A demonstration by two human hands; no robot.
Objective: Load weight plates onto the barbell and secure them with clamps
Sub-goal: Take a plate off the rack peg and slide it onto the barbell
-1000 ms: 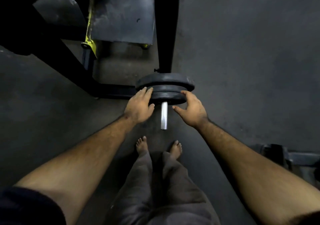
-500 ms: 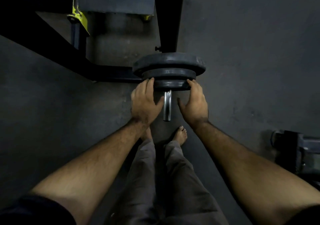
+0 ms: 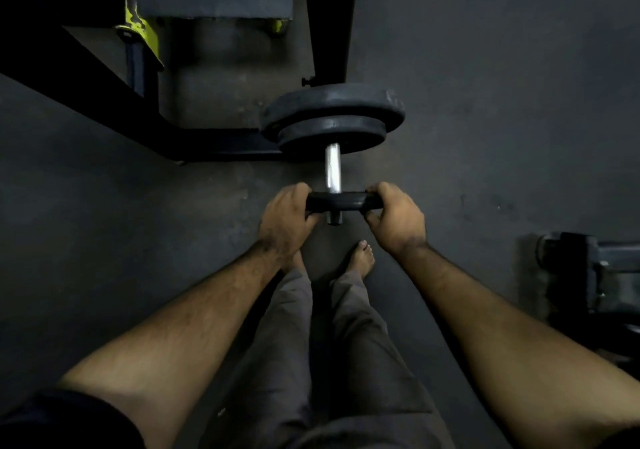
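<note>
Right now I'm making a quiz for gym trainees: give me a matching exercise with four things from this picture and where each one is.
Things:
1. small plate
2. large plate
3. left hand
4. right hand

Places:
A. pushed farthest in on the bar
B. gripping the small plate's right edge
C. near the bar's free end, held on both sides
D. gripping the small plate's left edge

Pairs: 1-C, 2-A, 3-D, 4-B

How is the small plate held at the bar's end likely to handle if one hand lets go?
The small plate looks rigid and probably dense: both the left hand and right hand grip it. Threaded on the bar, it would likely hang there rather than drop.
</note>
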